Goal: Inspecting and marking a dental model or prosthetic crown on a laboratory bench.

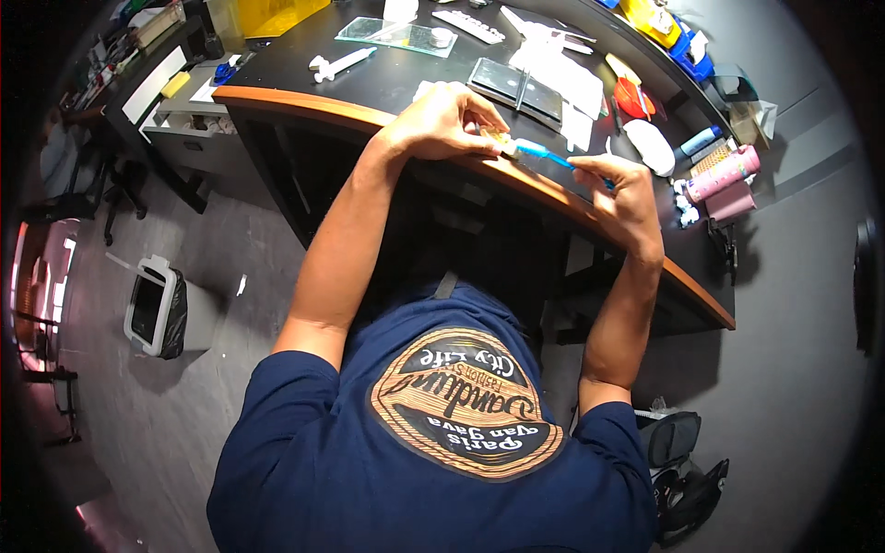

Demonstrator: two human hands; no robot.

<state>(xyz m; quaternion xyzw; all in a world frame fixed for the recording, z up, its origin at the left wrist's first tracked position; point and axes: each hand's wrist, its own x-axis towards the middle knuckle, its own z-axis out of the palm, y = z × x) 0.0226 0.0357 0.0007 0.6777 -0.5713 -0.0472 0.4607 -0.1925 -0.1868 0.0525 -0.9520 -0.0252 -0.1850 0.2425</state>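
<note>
head view: an amber piece is pinched in the curled left hand, apparently being worked with a blue tool gripped in the right hand; steady contact seems needed.

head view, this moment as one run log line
left hand: holding small amber piece | right hand: holding blue tool, tip close to piece | white syringe: on black desk

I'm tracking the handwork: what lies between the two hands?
In the head view, a blue tool reaches from the right hand toward a small amber piece at the left hand.
</note>
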